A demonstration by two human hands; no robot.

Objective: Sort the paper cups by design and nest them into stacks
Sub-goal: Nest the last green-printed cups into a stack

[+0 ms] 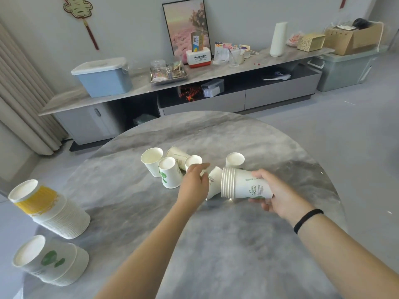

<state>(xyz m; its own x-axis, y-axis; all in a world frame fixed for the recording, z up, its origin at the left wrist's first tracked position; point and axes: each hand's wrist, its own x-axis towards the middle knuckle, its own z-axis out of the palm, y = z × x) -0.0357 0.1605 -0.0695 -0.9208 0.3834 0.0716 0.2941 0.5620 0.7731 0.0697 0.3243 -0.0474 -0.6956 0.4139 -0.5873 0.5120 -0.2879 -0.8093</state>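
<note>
Nearest me on the tabletop [216, 244], at my left, stand two finished stacks: the green-leaf stack [51, 262] and the yellow-topped stack [49, 210]. My right hand [278, 195] grips a nested Green World stack [244, 186] on its side, rims pointing left. My left hand [194, 180] is nearer the loose cups [170, 167]; its fingers [201, 166], loosely together, reach over a tipped cup [213, 184] just beside that stack's mouth.

Soft even daylight, faint shadows, mild blur, wide-angle bending at edges.
</note>
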